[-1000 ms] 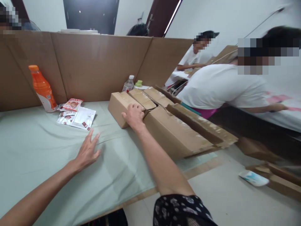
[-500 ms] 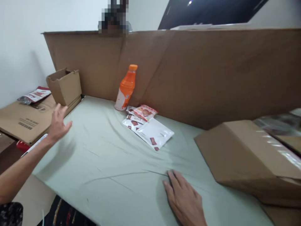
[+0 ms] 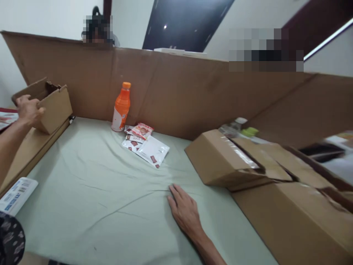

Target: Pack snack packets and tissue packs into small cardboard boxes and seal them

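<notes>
At the left, my left hand (image 3: 29, 111) has its fingers curled over the near rim of a small open-topped cardboard box (image 3: 57, 109). The inside of that box is mostly hidden. My right hand (image 3: 183, 209) lies palm down on the pale green cloth (image 3: 110, 228), fingers stretched out and holding nothing. Beyond it lie a white sachet with brown squares (image 3: 153, 149) and a small red and pink packet (image 3: 142, 130), overlapping other packaging. An orange-capped bottle of orange drink (image 3: 121, 106) stands upright behind them.
A tall cardboard panel (image 3: 176, 95) closes off the back. Cardboard boxes (image 3: 228, 156) line the right side, with clear and green plastic items (image 3: 249, 131) behind. A white and blue package (image 3: 18, 195) lies at the left edge. People are partly visible beyond the panel.
My left hand has moved forward from open air to the small box's rim, and the box looks slightly turned. The view has swung right. My right hand stays flat on the cloth.
</notes>
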The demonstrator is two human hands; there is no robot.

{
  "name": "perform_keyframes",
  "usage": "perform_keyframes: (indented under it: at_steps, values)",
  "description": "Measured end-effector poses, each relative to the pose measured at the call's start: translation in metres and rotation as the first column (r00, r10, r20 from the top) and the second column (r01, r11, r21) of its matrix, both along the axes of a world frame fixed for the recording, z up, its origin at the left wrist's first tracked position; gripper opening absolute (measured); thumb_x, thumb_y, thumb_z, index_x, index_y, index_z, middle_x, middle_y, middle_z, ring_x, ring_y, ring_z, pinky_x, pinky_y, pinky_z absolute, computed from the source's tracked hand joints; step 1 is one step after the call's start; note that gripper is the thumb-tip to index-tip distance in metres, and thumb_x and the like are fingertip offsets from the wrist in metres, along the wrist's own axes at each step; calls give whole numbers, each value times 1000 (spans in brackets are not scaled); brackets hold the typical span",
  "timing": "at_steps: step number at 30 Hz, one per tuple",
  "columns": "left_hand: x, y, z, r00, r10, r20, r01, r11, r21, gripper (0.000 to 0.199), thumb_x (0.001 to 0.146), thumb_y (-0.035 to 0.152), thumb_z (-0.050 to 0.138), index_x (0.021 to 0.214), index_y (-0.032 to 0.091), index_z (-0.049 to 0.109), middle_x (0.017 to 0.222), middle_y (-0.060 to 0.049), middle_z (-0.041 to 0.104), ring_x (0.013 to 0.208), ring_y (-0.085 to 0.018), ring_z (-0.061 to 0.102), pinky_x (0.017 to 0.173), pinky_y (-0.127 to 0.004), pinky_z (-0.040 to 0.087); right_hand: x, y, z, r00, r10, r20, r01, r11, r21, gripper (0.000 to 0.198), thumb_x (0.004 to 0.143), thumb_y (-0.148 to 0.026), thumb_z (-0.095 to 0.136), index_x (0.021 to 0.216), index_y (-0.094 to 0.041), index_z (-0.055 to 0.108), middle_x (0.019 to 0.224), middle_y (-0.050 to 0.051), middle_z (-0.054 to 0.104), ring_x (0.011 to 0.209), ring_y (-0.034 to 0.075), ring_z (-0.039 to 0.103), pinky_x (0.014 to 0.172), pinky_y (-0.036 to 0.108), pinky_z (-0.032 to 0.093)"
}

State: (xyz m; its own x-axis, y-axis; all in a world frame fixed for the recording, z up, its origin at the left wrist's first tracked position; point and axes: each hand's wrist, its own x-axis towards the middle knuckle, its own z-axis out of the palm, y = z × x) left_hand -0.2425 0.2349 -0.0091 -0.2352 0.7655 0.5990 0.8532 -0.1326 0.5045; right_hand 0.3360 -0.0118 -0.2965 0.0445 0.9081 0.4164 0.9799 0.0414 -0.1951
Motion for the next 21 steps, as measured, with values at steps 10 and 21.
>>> perform_keyframes:
  at_steps: [10, 21]
  values:
    - [94, -159, -46, 860, -505, -80, 497, 862, -103, 58, 83, 77, 61, 82, 22, 78, 142, -9, 63, 136, -41, 58, 119, -70, 39, -8, 4, 20, 962, -4, -274, -16, 997, -72, 39, 96, -34, 50, 126, -20, 71, 145, 16, 66, 137, 31, 57, 113, 52, 42]
    - [188, -245, -78, 645, -755, 118, 763, 646, -38, 29, 88, 38, 73, 118, 35, 76, 164, -6, 47, 144, -38, 53, 117, -58, 50, 35, 54, 49, 786, -39, -617, -44, 992, -120, 32, 89, -38, 61, 110, -21, 78, 128, 13, 75, 121, 28, 68, 99, 45, 57]
